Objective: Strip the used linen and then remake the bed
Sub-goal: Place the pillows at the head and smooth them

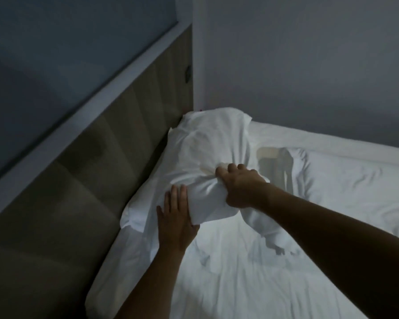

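My right hand (237, 185) clenches a bunch of the soft white cotton pillowcase (207, 157); left hand (175, 215) flat, steadying the near end; light, floppy, probably slides; best gripped by gathered fabric.

- Your pillow (207, 153) is white, cased, bunched at its near end, lying against the headboard (101, 146).
- Your sheet (274, 272), white and wrinkled, spreads out from the headboard.

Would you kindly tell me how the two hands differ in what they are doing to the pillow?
The right hand grips a bunch of the pillow fabric with curled fingers; the left hand lies flat, fingers straight, against its near edge. The right sits farther up than the left. Both touch the pillow.
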`<move>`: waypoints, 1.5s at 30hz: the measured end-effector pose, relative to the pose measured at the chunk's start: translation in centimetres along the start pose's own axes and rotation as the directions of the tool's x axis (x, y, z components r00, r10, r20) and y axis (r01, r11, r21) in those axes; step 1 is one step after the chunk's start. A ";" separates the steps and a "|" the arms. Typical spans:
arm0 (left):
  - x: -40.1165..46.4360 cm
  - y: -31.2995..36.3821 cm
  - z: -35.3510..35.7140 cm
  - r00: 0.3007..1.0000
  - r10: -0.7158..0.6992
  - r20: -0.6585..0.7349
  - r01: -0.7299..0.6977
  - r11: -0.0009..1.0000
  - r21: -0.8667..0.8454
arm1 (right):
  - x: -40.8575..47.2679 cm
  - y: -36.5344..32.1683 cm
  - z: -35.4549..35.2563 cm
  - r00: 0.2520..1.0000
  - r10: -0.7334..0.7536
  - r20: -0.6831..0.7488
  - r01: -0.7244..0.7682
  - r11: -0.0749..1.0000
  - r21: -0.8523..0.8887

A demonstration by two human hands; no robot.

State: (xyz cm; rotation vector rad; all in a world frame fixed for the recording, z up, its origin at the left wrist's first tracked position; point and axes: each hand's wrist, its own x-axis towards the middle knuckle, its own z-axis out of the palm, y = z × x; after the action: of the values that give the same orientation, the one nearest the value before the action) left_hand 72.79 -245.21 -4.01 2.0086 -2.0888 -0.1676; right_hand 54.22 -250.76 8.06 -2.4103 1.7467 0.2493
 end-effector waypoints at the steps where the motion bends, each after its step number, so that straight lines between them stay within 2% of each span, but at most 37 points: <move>1: -1.0 2.0 -1.1 0.999 0.007 -0.033 -0.007 1.000 -0.020 | -1.5 1.3 -1.5 1.000 -0.023 -0.002 0.023 1.000 0.008; 6: -4.6 10.7 -8.6 0.972 0.143 -0.184 -0.146 0.989 0.001 | -10.2 8.4 -8.2 0.991 -0.128 0.044 0.118 0.976 0.183; 8: -5.5 14.6 -12.4 0.942 0.168 -0.290 -0.158 0.986 0.058 | -13.9 11.4 -10.8 0.982 -0.178 0.069 0.150 0.945 0.291; 10: -6.4 19.1 -16.3 0.926 0.175 -0.334 -0.141 0.982 0.122 | -17.6 14.6 -13.1 0.982 -0.188 0.035 0.162 0.914 0.372; 13: -7.8 26.7 -21.8 0.961 0.144 -0.237 -0.098 0.976 0.194 | -23.5 19.4 -16.3 0.993 -0.117 -0.010 0.108 0.879 0.465; 15: -7.9 31.5 -25.2 0.963 0.202 -0.177 -0.142 0.942 0.304 | -26.5 22.7 -18.4 0.997 -0.082 -0.014 0.078 0.857 0.510; 20: -8.2 42.2 -31.5 0.936 0.345 -0.067 -0.298 0.881 0.367 | -32.0 30.6 -22.4 0.998 -0.027 -0.052 0.052 0.811 0.583; 25: -11.1 51.4 -36.2 0.927 0.371 -0.061 -0.297 0.823 0.483 | -39.5 35.6 -24.9 0.992 -0.031 -0.125 0.109 0.718 0.688; 29: -15.4 59.0 -37.9 0.916 0.394 -0.071 -0.290 0.775 0.562 | -45.8 40.9 -25.6 0.983 -0.005 -0.186 0.134 0.712 0.690; 34: -21.5 68.3 -38.7 0.884 0.445 -0.141 -0.309 0.784 0.539 | -55.4 47.5 -27.5 0.977 0.002 -0.214 0.131 0.788 0.602; 40: -25.9 78.5 -36.4 0.898 0.425 -0.113 -0.353 0.850 0.390 | -65.5 54.7 -28.8 0.986 0.082 -0.146 0.006 0.854 0.521; 45: -26.3 87.2 -29.0 0.869 0.491 -0.069 -0.456 0.846 0.276 | -71.2 63.1 -25.1 0.969 0.228 -0.093 -0.168 0.887 0.431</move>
State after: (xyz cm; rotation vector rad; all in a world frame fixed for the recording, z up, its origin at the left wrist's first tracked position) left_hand -3.72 -212.33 43.03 1.4891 -2.5367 0.3331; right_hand -26.47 -209.89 46.69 -1.9842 1.8754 -0.2615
